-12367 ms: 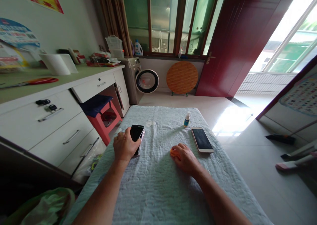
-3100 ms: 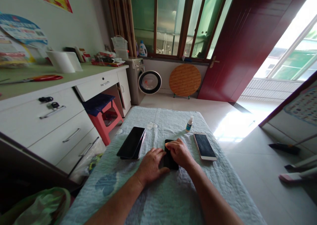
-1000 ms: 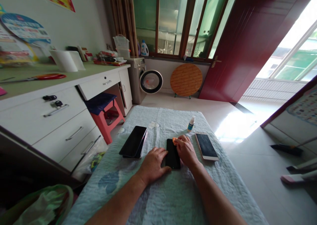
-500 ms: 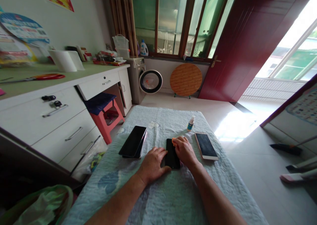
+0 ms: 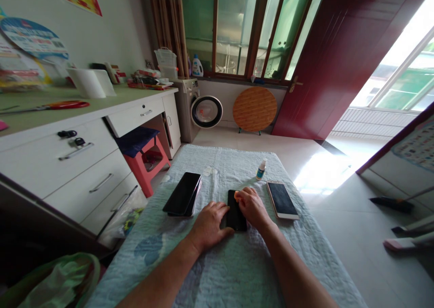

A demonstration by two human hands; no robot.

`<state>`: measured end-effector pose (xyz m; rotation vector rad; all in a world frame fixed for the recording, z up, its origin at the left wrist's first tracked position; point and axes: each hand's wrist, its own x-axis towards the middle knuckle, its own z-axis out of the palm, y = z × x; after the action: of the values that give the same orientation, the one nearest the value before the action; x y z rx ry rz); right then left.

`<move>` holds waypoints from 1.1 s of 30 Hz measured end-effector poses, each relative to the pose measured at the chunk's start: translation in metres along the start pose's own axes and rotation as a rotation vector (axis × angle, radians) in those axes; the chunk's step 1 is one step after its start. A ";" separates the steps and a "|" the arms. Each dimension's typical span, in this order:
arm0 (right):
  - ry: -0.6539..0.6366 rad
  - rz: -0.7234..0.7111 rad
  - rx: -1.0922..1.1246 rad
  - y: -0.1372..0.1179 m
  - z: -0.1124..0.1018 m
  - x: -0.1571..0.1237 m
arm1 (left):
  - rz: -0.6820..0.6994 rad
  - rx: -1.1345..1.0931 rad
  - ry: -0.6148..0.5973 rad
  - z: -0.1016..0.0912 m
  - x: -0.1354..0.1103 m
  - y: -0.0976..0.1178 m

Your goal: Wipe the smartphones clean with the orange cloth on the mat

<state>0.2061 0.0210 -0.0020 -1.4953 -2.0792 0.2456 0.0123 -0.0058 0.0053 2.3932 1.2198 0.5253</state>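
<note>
Pinching a bunched orange cloth (image 5: 236, 195) between its fingers, the right hand (image 5: 251, 206) presses at the upper end of a black phone (image 5: 237, 215) just below the centre of the frame. Most of the cloth is hidden under the fingertips. The left hand (image 5: 209, 221) lies open at the phone's left side, fingers along that edge and thumb stretched toward the lower end; it braces the phone rather than closing around it. The phone lies flat, dark screen up, on a pale blue quilted cover (image 5: 220, 272) that fills the lower middle of the frame.

Left of the hands, a stack of phones (image 5: 183, 194) rests on the cover, the top one slightly askew. To their right lies a white-framed phone (image 5: 282, 200), screen up, and just above it in the frame a small spray bottle (image 5: 261, 170) stands upright.

Further out, a pink stool (image 5: 144, 165) with a dark seat stands at centre left, partly under a white desk (image 5: 145, 111). A washing machine (image 5: 185, 100) with its round door swung out and a round wooden tabletop (image 5: 255, 109) occupy the upper middle, and a dark red door (image 5: 325, 64) leans across the upper right.
</note>
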 end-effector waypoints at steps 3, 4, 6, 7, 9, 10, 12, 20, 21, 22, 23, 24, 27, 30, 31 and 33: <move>0.031 0.028 -0.039 0.001 -0.001 0.000 | 0.000 -0.001 -0.001 0.000 0.000 0.000; 0.040 0.035 -0.052 0.002 -0.001 0.000 | 0.001 0.000 -0.002 -0.001 0.001 0.000; 0.056 0.052 -0.079 0.004 0.000 0.000 | 0.001 0.002 -0.006 -0.001 0.001 0.001; 0.065 0.065 -0.094 0.006 0.000 0.000 | -0.001 0.004 -0.007 -0.002 0.001 0.001; 0.077 0.092 -0.122 0.009 0.001 0.000 | -0.006 0.007 -0.010 -0.002 0.001 0.002; 0.083 0.106 -0.134 0.011 0.001 0.000 | -0.008 0.008 -0.012 -0.002 0.000 0.002; 0.092 0.124 -0.151 0.013 0.002 0.000 | -0.010 0.007 -0.014 -0.002 0.000 0.001; 0.097 0.125 -0.147 0.012 0.002 0.000 | -0.010 0.002 -0.011 -0.002 0.000 0.001; 0.098 0.109 -0.134 0.012 0.002 0.000 | -0.009 0.002 -0.011 -0.002 0.000 0.001; 0.097 0.091 -0.121 0.011 0.001 0.000 | -0.008 0.001 -0.009 -0.001 -0.001 0.000; 0.094 0.073 -0.108 0.009 0.001 0.000 | -0.007 0.000 -0.007 -0.001 -0.001 0.000; 0.091 0.060 -0.098 0.008 0.001 0.000 | -0.006 0.000 -0.005 -0.001 -0.001 0.000; 0.075 0.051 -0.087 0.005 0.001 0.000 | -0.003 -0.003 -0.003 0.001 -0.001 -0.001; 0.069 0.076 -0.109 0.006 0.001 0.000 | -0.003 -0.001 -0.006 0.001 -0.001 -0.001; 0.072 0.085 -0.121 0.007 0.001 0.000 | -0.004 -0.001 -0.006 0.001 -0.001 -0.001; 0.087 0.102 -0.144 0.011 0.001 0.000 | -0.005 -0.001 -0.003 0.001 -0.001 -0.001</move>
<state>0.2141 0.0250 -0.0082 -1.6688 -1.9905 0.0684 0.0114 -0.0058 0.0041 2.3891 1.2232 0.5205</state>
